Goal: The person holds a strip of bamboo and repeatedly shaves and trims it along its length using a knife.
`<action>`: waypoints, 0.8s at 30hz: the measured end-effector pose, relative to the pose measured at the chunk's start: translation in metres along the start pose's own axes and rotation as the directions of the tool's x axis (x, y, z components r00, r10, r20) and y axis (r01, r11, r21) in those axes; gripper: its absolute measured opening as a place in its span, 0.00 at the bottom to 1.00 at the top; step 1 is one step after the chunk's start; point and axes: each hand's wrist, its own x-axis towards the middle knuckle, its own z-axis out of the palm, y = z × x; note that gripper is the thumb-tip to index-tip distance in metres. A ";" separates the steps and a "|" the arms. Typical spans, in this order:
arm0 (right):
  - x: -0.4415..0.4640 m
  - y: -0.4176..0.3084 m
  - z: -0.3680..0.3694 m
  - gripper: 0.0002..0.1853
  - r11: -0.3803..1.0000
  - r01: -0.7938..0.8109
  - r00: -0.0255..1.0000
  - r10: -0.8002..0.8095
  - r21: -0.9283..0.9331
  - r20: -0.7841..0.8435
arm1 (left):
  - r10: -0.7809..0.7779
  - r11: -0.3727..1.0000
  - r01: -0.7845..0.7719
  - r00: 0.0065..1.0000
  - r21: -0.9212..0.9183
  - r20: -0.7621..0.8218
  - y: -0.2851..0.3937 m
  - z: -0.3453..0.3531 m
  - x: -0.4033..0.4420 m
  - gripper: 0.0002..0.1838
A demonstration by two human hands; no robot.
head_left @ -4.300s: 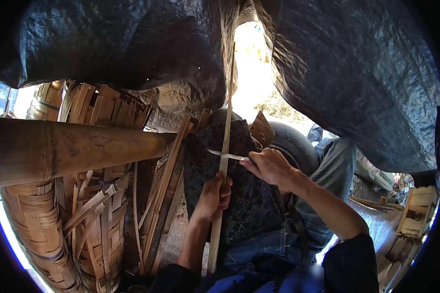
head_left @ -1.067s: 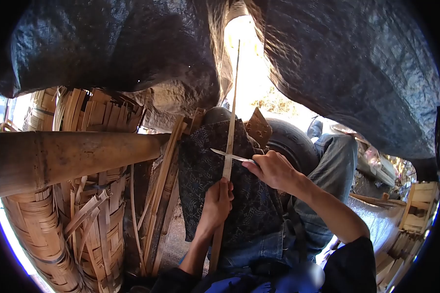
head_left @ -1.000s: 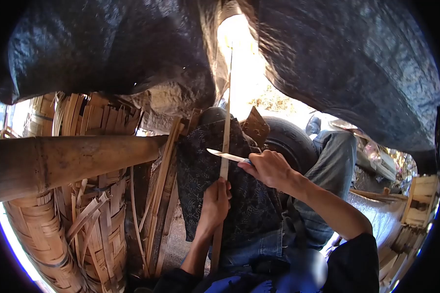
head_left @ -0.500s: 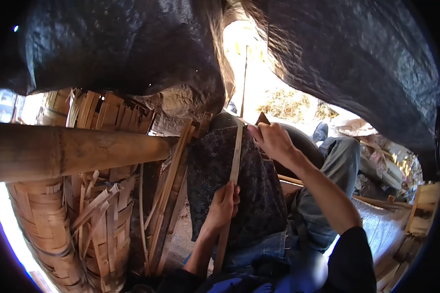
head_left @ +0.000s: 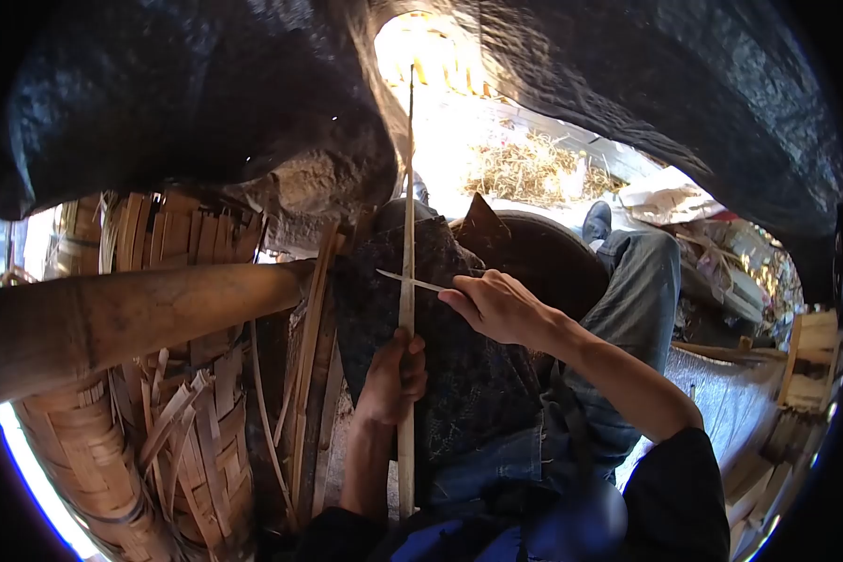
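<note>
My left hand (head_left: 391, 379) is closed around a long, pale bamboo strip (head_left: 407, 304) that runs away from my lap, over a dark patterned cloth (head_left: 454, 375) on my leg. The strip's far end tapers thin and dark against the bright opening. In my right hand (head_left: 498, 307) is a knife (head_left: 409, 279), its narrow blade lying crosswise at the strip, just beyond my left fist. The knife's handle is hidden inside my fingers.
A thick bamboo pole (head_left: 150, 304) juts in from the left, above woven bamboo baskets (head_left: 84, 450). Split bamboo strips (head_left: 309, 375) lean beside my left arm. Dark sheeting (head_left: 646, 103) hangs overhead, and straw (head_left: 534, 169) lies on the ground beyond. At right are wooden pieces (head_left: 810, 356).
My right hand has drawn the knife back toward me along the strip, and the blade now shows across it. My left hand still grips the strip. The view has shifted somewhat.
</note>
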 end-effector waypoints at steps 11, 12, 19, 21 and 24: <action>0.033 0.011 0.007 0.23 0.898 -0.124 0.982 0.051 -0.422 -0.182 | 0.057 0.998 -0.056 0.998 0.028 -0.026 -0.010 0.004 -0.007 0.15; 0.044 0.020 0.001 0.23 0.911 -0.157 0.979 0.092 -0.381 -0.182 | 0.042 0.998 -0.041 0.999 0.050 -0.011 -0.010 0.006 -0.008 0.14; 0.052 0.003 -0.024 0.22 0.978 -0.199 0.980 0.199 -0.058 -0.014 | 0.066 0.996 -0.066 0.998 0.058 -0.004 -0.003 0.008 -0.003 0.18; 0.027 -0.006 -0.017 0.20 0.994 -0.097 0.993 0.092 -0.059 -0.073 | 0.030 0.999 -0.026 0.996 0.043 -0.087 0.000 0.015 -0.005 0.18; 0.004 -0.010 -0.016 0.20 0.997 -0.063 0.998 0.062 -0.034 -0.025 | -0.018 0.995 0.011 0.998 -0.101 -0.065 0.002 0.014 -0.005 0.18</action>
